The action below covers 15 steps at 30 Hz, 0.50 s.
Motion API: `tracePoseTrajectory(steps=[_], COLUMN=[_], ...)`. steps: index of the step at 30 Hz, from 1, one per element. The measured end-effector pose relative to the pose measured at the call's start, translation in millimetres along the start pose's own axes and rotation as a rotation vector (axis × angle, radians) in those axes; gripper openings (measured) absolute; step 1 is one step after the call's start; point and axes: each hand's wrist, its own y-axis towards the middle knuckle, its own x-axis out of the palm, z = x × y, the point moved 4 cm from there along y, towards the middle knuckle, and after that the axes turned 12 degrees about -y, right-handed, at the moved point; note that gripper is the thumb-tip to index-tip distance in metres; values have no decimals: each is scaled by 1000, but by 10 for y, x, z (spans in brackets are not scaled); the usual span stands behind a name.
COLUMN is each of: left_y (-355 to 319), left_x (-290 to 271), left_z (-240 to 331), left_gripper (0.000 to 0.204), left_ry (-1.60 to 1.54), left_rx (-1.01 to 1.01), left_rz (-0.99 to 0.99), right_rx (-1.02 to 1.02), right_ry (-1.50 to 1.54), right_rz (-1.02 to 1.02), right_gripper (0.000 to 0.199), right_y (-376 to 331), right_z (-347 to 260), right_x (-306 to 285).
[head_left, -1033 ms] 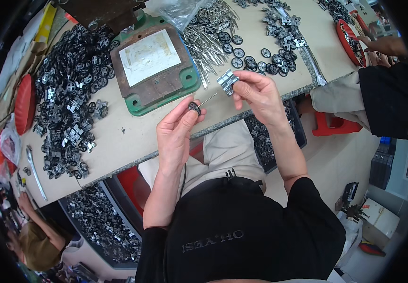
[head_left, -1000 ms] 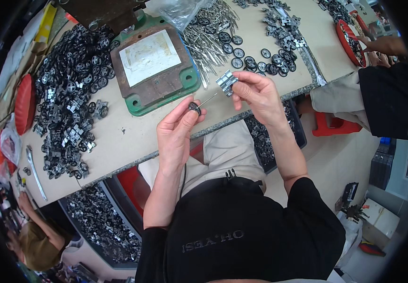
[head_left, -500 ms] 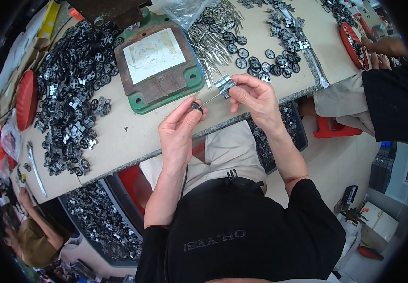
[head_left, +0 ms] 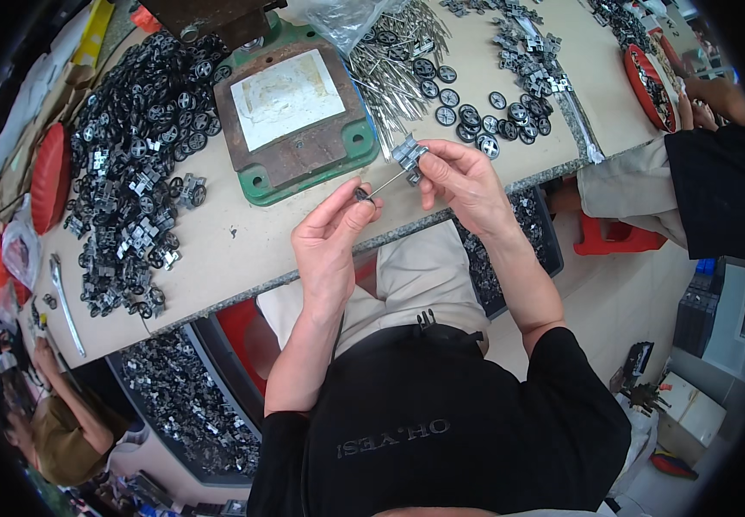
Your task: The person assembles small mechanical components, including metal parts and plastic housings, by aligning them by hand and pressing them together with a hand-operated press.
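My left hand (head_left: 331,233) is closed in a pinch on a small black toy wheel (head_left: 362,196). A thin metal axle rod (head_left: 388,183) runs from that wheel up to a small grey plastic bracket (head_left: 409,158). Thumb and fingers of my right hand (head_left: 465,181) grip the bracket, above the table's front edge. Just beyond my hands stands a green and brown press base (head_left: 299,112) with a white pad on it. Loose wheels (head_left: 467,116) lie past my right hand, beside a heap of metal rods (head_left: 390,65).
A large pile of black wheels and grey brackets (head_left: 140,181) covers the table's left. Bins of parts (head_left: 187,405) sit below the edge. A wrench (head_left: 67,306) lies at far left, near red trays (head_left: 48,181). Other people work at left and right; a red stool (head_left: 614,234) stands right.
The grey bracket has turned slightly in my right hand. Both hands stay in nearly the same place, and the whole view has shifted a little.
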Motion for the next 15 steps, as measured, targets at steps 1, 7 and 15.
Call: tracePoseTrajectory(steps=[1, 7, 15], left_y=[-4, -6, -15], left_x=[-1, 11, -4], left_z=[7, 59, 145], left_gripper=[31, 31, 30], left_ry=[12, 21, 234], left_rx=[11, 36, 150], left_rz=[7, 10, -37], right_rx=[-6, -418, -125], right_ry=[-4, -578, -767], right_rz=[-3, 111, -161], right_gripper=[26, 16, 15], right_y=[4, -53, -6], right_z=[1, -140, -249], right_x=[8, 77, -20])
